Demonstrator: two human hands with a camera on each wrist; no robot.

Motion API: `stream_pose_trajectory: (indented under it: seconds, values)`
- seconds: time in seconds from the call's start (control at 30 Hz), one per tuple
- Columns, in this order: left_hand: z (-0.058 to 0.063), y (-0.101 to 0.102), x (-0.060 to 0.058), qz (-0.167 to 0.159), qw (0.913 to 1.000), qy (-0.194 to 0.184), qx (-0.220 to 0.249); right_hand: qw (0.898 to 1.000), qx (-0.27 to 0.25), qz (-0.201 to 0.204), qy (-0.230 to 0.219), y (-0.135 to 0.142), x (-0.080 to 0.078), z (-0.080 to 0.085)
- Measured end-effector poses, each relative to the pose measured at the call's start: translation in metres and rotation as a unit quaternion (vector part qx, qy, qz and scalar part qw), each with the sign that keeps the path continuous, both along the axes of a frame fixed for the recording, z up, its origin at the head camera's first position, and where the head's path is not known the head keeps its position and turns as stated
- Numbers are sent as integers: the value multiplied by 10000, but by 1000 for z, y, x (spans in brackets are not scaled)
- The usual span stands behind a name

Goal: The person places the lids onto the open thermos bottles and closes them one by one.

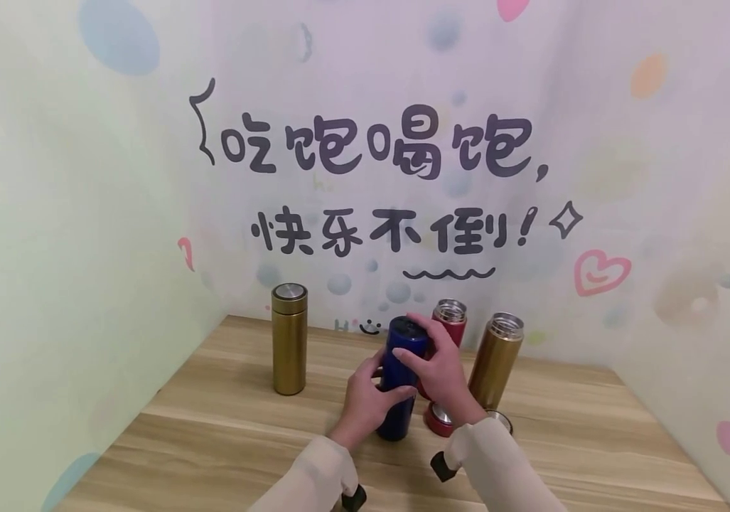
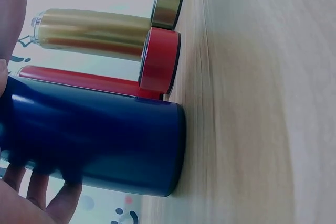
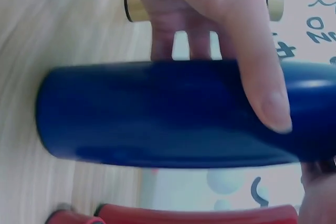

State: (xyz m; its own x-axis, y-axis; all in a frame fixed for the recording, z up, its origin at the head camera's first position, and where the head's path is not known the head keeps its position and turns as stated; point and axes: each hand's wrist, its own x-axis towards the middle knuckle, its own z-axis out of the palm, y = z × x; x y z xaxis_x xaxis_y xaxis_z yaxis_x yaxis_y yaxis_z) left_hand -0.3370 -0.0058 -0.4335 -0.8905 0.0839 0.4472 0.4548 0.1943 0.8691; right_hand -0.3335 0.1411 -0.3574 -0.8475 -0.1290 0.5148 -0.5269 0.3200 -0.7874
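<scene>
A blue thermos bottle (image 1: 396, 370) stands upright on the wooden table. My left hand (image 1: 367, 400) grips its body around the middle, thumb across the near side; in the right wrist view that thumb lies over the blue wall. Higher up, my right hand (image 1: 439, 360) holds the dark-topped lid end, with thumb and fingers on opposite sides. Just behind my right hand is an uncapped red bottle (image 1: 451, 311), partly hidden. Its red lid (image 2: 160, 61) lies on the table beside it, close to the blue bottle.
An uncapped gold bottle (image 1: 497, 359) stands at the right, with a gold lid (image 2: 169, 3) on the table in front of it. Another gold bottle (image 1: 290, 348), lid on, stands to the left. A printed backdrop (image 1: 365, 85) rises behind the table (image 1: 211, 441).
</scene>
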Motion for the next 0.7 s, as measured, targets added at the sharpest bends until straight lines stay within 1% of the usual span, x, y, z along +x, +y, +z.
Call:
stream_pose_trajectory:
  seconds: [0.07,0.13,0.23,0.3,0.4,0.43,0.47,0.53,0.63,0.7]
  values:
    - [0,-1,0,29,10000,83,8,9991,-24,-298,290,-7,1,-3]
    - [-1,-1,-1,51,9999,156,-2,9960,-13,-685,574,-13,2,-6]
    - [-1,-1,-2,134,9997,174,-45,9885,-4,-1281,799,-24,5,-10]
    - [-1,-2,-2,174,9998,120,-59,9827,-47,-1617,904,-32,6,-11]
    - [-1,-2,-2,213,9997,81,-79,9747,-113,-1979,1035,-41,7,-12]
    - [-1,-2,-2,222,9997,84,-80,9736,-126,-2009,1072,-42,7,-12]
    - [-1,-2,-2,223,9997,82,-66,9737,-129,-1998,1088,-43,7,-13]
    - [-1,-2,-2,238,9996,115,-86,9797,-204,-1744,966,-41,6,-14]
    - [-1,-2,-2,188,9996,155,-108,9933,-544,-890,494,-30,5,-14]
    - [-1,-2,-2,133,9997,171,-109,9962,-855,-138,137,-21,3,-12]
